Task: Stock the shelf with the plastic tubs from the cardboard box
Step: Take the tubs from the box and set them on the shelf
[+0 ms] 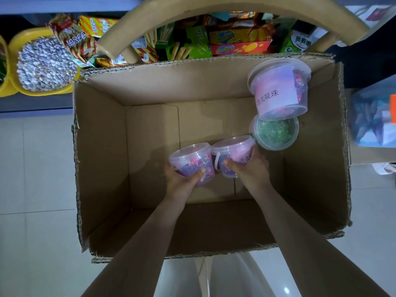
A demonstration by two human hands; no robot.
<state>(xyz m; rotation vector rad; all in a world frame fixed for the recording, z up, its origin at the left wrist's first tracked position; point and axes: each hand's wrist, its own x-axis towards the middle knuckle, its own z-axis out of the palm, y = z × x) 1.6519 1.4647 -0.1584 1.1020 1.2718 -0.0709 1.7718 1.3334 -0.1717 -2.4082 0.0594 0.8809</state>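
Left hand [182, 179] grips 1 purple tub [192, 158] inside the cardboard box [102, 151]; right hand [251, 168] grips the pink-labelled tub [233, 150] just beside it.

The right hand [251, 168] covers half the label on its tub [233, 146]. A pink tub [278, 91] overlaps the green tub [276, 135]. A blurred blue bundle [372, 123] is cut off right.

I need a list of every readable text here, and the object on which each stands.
"洗衣凝珠": pink label on the tilted clear plastic tub in the brown cardboard box.
"洗衣": pink label on the lidded clear tub the right hand grips; rest covered.
"金麦": green packet on the shelf; next character unclear.
Red-yellow snack boxes, striped bags: too blurred.
Purple-filled clear tub in the left hand: no text shows.
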